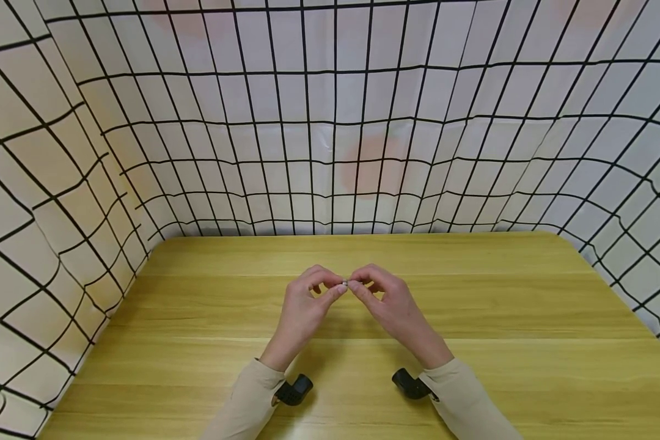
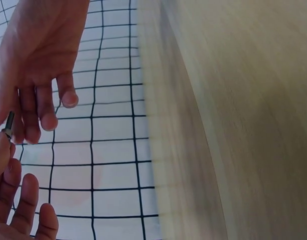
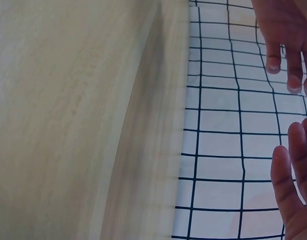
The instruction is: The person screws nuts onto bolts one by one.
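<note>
A small metal bolt [image 2: 11, 120] spans the short gap between both hands, its dark shank showing in the left wrist view. At its lower end there sits a wider, lighter piece that looks like a nut [image 2: 7, 132]. My left hand [image 1: 304, 305] pinches the nut end between thumb and index finger. From the other side, thumb and index finger of my right hand [image 1: 392, 302] pinch the bolt's shank. Both hands are raised over the table, fingertips almost meeting. In the right wrist view the pinching fingers lie outside the frame; only the other fingers [image 3: 286, 185] show.
A wooden table [image 1: 198, 342] lies beneath the hands. White sheeting with a black grid net [image 1: 319, 140] rises behind its far edge and along both sides. Black wrist devices [image 1: 295, 390] stick out from the beige sleeves [image 1: 242, 403].
</note>
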`<state>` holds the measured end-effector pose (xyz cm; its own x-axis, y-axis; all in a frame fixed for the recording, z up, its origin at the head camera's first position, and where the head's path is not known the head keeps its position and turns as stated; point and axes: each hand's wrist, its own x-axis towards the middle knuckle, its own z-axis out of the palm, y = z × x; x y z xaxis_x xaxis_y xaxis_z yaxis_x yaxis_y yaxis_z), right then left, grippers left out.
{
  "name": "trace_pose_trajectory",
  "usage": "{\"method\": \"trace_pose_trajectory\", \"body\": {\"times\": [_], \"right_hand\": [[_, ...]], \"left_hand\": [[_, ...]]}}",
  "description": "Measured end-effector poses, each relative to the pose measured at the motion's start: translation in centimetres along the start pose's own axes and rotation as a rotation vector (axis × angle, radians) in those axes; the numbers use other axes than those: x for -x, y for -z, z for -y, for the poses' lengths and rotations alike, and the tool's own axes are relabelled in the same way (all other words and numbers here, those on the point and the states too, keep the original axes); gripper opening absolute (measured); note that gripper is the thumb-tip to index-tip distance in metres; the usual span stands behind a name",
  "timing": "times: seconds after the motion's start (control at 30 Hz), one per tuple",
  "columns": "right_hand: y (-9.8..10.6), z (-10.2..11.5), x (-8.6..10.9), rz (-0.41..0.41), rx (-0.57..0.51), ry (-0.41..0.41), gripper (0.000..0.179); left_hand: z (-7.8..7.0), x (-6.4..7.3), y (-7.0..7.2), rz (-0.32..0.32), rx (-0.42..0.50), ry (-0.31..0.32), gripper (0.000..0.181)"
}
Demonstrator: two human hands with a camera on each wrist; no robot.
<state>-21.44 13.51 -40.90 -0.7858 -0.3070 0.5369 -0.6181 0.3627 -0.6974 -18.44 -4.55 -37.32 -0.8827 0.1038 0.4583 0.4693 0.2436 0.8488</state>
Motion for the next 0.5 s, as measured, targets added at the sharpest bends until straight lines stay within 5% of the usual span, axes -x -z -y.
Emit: {"method": "trace_pose_trajectory", "body": {"times": [0.23, 0.5], "right_hand": [[0.23, 0.07, -0.13, -0.025, -0.011, 0.076, 0.027], [0.03, -0.07, -0.26, -0.032, 0.029, 0.128, 0.022]], "left_hand": [[-0.18, -0.09, 0.13, -0.006, 0.022, -0.003, 0.005], [-0.14, -0.10, 0.26, 0.009, 0.031, 0.013, 0.004]]}}
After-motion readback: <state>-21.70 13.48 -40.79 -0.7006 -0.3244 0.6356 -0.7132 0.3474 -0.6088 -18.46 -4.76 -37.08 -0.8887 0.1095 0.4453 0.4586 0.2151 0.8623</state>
